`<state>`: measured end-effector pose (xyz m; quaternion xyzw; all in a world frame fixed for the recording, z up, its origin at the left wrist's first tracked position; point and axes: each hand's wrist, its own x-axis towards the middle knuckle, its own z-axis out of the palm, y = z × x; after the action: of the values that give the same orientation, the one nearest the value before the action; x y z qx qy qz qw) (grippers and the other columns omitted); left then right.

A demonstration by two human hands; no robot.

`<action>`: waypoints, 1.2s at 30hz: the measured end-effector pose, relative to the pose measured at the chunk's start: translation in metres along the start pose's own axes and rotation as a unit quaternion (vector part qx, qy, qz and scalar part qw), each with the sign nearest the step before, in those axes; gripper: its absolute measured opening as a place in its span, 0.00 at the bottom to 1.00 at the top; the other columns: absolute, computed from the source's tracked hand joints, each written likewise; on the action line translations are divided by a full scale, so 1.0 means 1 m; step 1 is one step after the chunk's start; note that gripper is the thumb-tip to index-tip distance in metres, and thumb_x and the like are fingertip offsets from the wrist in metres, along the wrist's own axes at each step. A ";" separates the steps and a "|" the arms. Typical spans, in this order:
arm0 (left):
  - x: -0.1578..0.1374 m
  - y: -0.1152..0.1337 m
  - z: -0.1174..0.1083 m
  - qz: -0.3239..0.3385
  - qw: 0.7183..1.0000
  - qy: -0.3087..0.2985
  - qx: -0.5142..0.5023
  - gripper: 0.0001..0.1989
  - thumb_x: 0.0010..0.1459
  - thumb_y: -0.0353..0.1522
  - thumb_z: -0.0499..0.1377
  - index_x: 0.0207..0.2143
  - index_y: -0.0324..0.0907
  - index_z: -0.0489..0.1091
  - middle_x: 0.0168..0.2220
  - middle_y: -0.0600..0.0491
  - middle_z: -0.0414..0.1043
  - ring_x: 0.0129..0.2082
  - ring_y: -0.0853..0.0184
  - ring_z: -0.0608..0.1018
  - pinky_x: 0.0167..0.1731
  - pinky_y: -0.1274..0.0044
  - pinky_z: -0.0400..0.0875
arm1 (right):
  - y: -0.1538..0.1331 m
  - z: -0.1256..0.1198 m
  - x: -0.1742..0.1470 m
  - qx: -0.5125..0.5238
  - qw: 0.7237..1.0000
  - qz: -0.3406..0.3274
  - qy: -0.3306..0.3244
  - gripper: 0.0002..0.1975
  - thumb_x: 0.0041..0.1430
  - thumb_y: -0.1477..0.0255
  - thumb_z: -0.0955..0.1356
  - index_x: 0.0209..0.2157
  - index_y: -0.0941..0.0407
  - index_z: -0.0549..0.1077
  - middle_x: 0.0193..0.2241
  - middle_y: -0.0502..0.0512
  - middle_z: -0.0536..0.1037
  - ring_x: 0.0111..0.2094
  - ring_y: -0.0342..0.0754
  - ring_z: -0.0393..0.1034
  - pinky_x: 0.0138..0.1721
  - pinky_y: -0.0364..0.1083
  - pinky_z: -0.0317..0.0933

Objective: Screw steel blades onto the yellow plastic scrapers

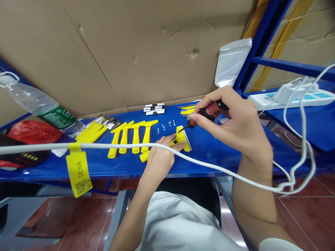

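Observation:
My left hand (160,153) is closed around a yellow scraper (180,139), steadying it on the blue shelf. The scraper's wide head points right, and its handle end sticks out at the left of my hand. In my right hand (235,122) is a screwdriver (213,111) with a red and black handle, gripped between thumb and fingers. Its thin shaft slants down to the left, with the tip at the scraper head; whether a screw sits there is too small to tell. Left of my hands, several yellow scraper handles (135,139) lie in a row.
Small white-and-black packs (154,109) lie by the cardboard wall. More yellow pieces (91,132) sit at left beside a plastic bottle (52,111) and a red bag (34,132). A white cable (209,167) crosses in front. A power strip (288,99) is at right.

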<state>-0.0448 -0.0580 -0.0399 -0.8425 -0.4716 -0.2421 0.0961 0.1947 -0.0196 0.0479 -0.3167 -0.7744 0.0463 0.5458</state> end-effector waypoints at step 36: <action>0.030 -0.014 -0.033 -0.084 0.991 -0.065 -0.087 0.12 0.80 0.30 0.50 0.56 0.45 0.71 0.52 0.45 0.82 0.49 0.54 0.86 0.47 0.67 0.79 | 0.004 0.000 0.005 -0.040 0.976 -0.024 0.212 0.05 0.69 0.66 0.75 0.44 0.48 0.77 0.34 0.52 0.78 0.32 0.48 0.74 0.34 0.50 0.73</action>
<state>-0.0544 -0.0409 0.0031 -0.8192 -0.5228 -0.2342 -0.0290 0.1952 -0.0135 0.0506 -0.3223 -0.6494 -0.0663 0.6856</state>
